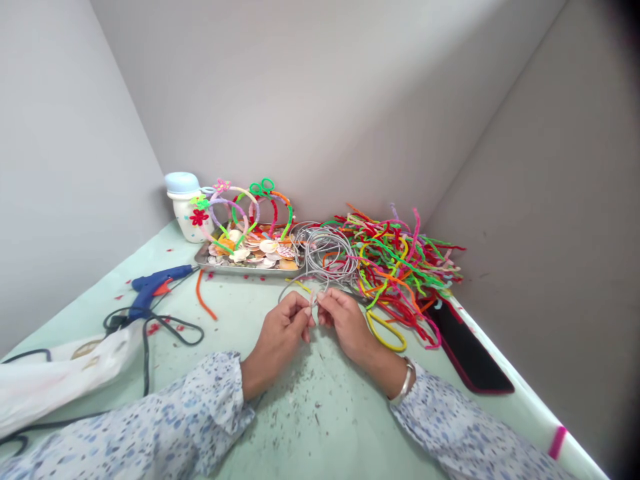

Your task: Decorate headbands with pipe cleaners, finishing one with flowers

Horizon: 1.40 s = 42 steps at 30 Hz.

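Observation:
My left hand (281, 333) and my right hand (349, 325) meet over the middle of the table, fingertips almost touching. Both are closed in a pinch on a thin grey wire (285, 289), which runs back toward a loose coil of grey wire (327, 257) just behind them. A small pale bit shows between the fingertips, too small to make out. Right beside my right hand lies a pair of scissors with yellow handles (389, 339), partly covered by pipe cleaners.
Behind stands a metal tray (240, 269) of seashells (269, 247) with fuzzy headbands (235, 203), beside a white jar (187, 217). Colourful pipe cleaners (400, 260) heap at right, near a black case (473, 353). A blue glue gun (153, 287), its cord and a plastic bag (75, 367) lie left.

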Tool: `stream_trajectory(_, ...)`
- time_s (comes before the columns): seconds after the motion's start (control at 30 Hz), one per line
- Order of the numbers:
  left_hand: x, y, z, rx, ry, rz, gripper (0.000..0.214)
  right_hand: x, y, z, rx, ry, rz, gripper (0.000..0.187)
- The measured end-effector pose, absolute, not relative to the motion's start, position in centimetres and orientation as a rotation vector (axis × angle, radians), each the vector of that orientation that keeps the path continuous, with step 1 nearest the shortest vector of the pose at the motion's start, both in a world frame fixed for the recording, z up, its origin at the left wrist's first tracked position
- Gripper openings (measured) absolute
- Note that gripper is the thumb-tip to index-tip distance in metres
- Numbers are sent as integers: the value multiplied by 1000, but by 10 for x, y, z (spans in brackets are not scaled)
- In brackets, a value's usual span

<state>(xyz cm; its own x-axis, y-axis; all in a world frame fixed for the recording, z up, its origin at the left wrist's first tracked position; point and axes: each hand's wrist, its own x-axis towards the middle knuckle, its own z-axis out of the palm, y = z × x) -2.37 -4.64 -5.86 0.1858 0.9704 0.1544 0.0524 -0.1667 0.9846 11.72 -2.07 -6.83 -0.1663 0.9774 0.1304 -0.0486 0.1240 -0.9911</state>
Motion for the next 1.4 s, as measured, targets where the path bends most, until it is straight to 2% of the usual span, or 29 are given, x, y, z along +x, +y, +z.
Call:
stream_trajectory(0.87, -23, -47, -58, 1423, 1109, 1197, 9, 117, -21, -67, -1004, -1308, 1297, 31)
stream_trajectory(1.13, -22, -47, -57, 1336, 1077, 1200, 27, 119, -20, -68, -978, -1336, 1282, 31)
stream_trajectory(1.4, -25, -45, -61, 1359, 1125, 1109, 34, 118, -23, -64, -1002, -1404, 1216, 31)
